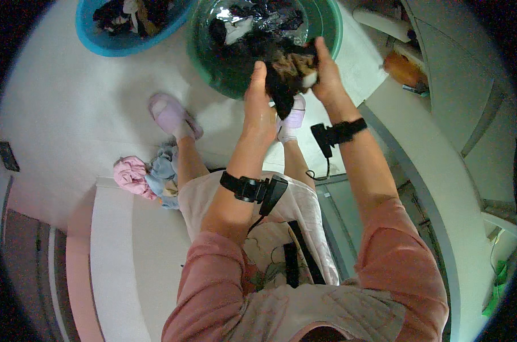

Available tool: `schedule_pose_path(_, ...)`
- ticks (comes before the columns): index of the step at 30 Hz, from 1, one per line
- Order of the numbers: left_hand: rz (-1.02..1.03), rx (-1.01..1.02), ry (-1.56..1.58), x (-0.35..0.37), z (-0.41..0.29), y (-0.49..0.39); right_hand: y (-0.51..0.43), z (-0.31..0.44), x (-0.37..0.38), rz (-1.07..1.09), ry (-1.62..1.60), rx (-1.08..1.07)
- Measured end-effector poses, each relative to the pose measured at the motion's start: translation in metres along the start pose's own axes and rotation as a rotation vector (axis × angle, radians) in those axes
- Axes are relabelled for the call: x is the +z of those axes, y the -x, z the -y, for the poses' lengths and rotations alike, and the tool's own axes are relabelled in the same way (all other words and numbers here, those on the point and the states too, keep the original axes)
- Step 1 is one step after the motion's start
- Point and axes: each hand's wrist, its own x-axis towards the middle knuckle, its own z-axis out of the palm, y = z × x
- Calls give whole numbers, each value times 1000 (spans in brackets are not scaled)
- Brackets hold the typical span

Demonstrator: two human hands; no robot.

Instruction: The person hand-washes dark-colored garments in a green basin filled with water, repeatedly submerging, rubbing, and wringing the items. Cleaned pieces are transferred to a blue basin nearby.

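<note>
Both hands grip a dark, patterned wet cloth (290, 64) over the near right part of a green plastic basin (218, 81). My left hand (259, 100) has its side of the bunched cloth, thumb pointing up and away. Opposite it, my right hand (327, 75) holds the brown-and-white patterned end. One black corner of the cloth hangs down between the wrists. Inside the basin, water reflects light around more dark fabric and a white piece of cloth (238, 30). How much of the held cloth lies in the water cannot be made out.
A blue plastic basin (109, 49) with dark clothes stands left of the green one. Pink cloth (132, 173) and light-blue cloth (162, 169) lie on the floor by my left leg. My lilac slippers (168, 113) flank the near side. Wrist straps carry black devices with cables.
</note>
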Motion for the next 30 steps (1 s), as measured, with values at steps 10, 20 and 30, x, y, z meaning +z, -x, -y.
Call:
schedule_pose_path(10, -157, 102, -150, -37, -15, 21, -97, -109, -19, -63, 1626, -792)
schedule_pose_path(20, -83, 78, -100, -51, -24, 23, -122, -105, -2, -58, 1400, -601)
schedule_pose_path(30, 156, -178, 238, -8, -18, 8, 82, 10, 2, 382, 1163, -821)
